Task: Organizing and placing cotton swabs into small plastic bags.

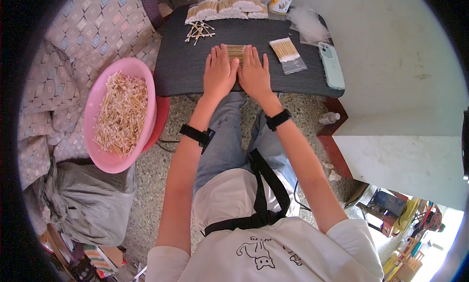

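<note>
A flat row of cotton swabs (236, 51) lies on the black table (181, 69), side by side with the sticks running across. My left hand (219, 75) rests along the left end of the row, fingers stretched forward. At its right end lies my right hand (254, 76), also with straight fingers; its little finger stands apart. The two thumbs nearly meet at the near side of the swabs. Both palms face down and cover the swab tips. Right of my right hand is a clear bag of swabs (284, 51), its flap toward me.
Filled swab packs (227, 8) are stacked at the table's back, with loose swabs (199, 32) before them. A cup (282, 0), clear empty bags (308, 25) and a phone (331, 66) stand or lie to the right. A pink basin (91, 120) full of swabs stands left.
</note>
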Demonstrator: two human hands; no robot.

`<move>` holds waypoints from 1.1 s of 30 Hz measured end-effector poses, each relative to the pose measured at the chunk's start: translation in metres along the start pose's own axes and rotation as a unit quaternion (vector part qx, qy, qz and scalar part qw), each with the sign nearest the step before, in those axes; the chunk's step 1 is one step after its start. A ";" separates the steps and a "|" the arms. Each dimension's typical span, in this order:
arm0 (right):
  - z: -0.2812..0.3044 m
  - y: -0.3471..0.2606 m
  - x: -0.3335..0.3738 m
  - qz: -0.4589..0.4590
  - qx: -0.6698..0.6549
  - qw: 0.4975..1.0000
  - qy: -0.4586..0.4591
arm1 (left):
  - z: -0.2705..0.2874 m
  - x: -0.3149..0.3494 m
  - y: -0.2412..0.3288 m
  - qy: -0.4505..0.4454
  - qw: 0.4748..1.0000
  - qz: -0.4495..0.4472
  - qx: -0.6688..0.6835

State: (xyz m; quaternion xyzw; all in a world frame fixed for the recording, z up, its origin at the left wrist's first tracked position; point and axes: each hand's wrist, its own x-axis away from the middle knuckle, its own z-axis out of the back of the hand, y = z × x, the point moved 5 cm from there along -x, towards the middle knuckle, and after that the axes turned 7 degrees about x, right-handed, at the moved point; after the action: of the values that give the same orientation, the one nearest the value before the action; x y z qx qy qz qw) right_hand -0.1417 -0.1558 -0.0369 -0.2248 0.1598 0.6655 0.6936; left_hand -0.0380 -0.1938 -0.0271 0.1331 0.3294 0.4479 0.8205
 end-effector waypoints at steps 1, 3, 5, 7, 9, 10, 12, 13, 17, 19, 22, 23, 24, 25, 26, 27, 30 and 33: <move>-0.002 -0.001 -0.001 0.012 0.018 1.000 0.000 | -0.002 0.003 0.003 -0.004 1.000 -0.022 -0.007; -0.002 -0.003 -0.002 0.026 0.033 0.999 0.000 | -0.002 0.005 0.004 -0.007 0.999 -0.043 -0.015; 0.000 -0.006 -0.004 0.016 -0.006 0.999 -0.032 | 0.003 0.007 -0.005 0.013 0.998 -0.019 0.051; 0.000 -0.004 -0.004 0.002 -0.009 0.999 -0.032 | 0.002 0.003 -0.007 0.014 0.999 -0.007 0.034; -0.001 -0.001 -0.003 -0.013 -0.009 0.999 -0.033 | -0.001 0.001 -0.004 0.013 1.000 0.004 0.020; -0.002 -0.002 -0.001 0.011 0.020 0.999 -0.029 | -0.004 0.002 -0.001 -0.007 1.000 0.005 -0.016; -0.001 -0.003 -0.001 0.035 0.048 0.998 -0.024 | -0.007 0.002 0.000 -0.027 0.998 0.007 -0.054; 0.001 -0.003 -0.001 0.033 0.016 0.999 -0.012 | -0.006 0.002 -0.001 -0.020 0.999 0.005 -0.037; 0.006 0.002 -0.007 0.005 -0.060 0.998 0.013 | -0.004 -0.001 -0.006 -0.008 1.000 0.004 -0.014; 0.011 0.008 -0.009 -0.031 -0.137 0.989 0.042 | 0.007 -0.003 -0.009 0.055 0.988 0.029 0.143; 0.043 0.013 -0.005 -0.071 -0.303 0.949 0.056 | 0.048 0.006 -0.009 0.084 0.938 0.047 0.334; 0.071 0.014 -0.002 -0.077 -0.386 0.918 0.042 | 0.074 0.014 0.004 0.050 0.926 0.039 0.371; 0.100 0.009 0.001 -0.062 -0.456 0.887 -0.039 | 0.104 0.022 0.027 -0.014 0.906 0.015 0.423; 0.135 0.007 0.005 -0.048 -0.517 0.847 -0.116 | 0.134 0.032 0.054 -0.079 0.877 -0.013 0.473; 0.173 0.009 0.014 0.011 -0.550 0.821 -0.153 | 0.157 0.045 0.076 -0.123 0.855 -0.070 0.499; 0.207 0.008 0.025 0.071 -0.581 0.788 -0.192 | 0.175 0.052 0.092 -0.126 0.853 -0.074 0.502; 0.291 -0.014 0.104 0.454 -0.731 0.197 -0.470 | 0.254 0.092 0.165 -0.221 0.648 -0.429 0.589; 0.301 -0.024 0.097 0.468 -0.725 0.220 -0.455 | 0.308 0.117 0.222 -0.178 0.499 -0.517 0.672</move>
State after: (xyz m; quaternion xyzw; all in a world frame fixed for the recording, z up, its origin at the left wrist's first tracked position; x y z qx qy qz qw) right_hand -0.1354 0.0840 0.1704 -0.1746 -0.6582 0.6886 -0.2492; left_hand 0.0661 0.0512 0.2674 0.5272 0.3881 -0.4465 0.6100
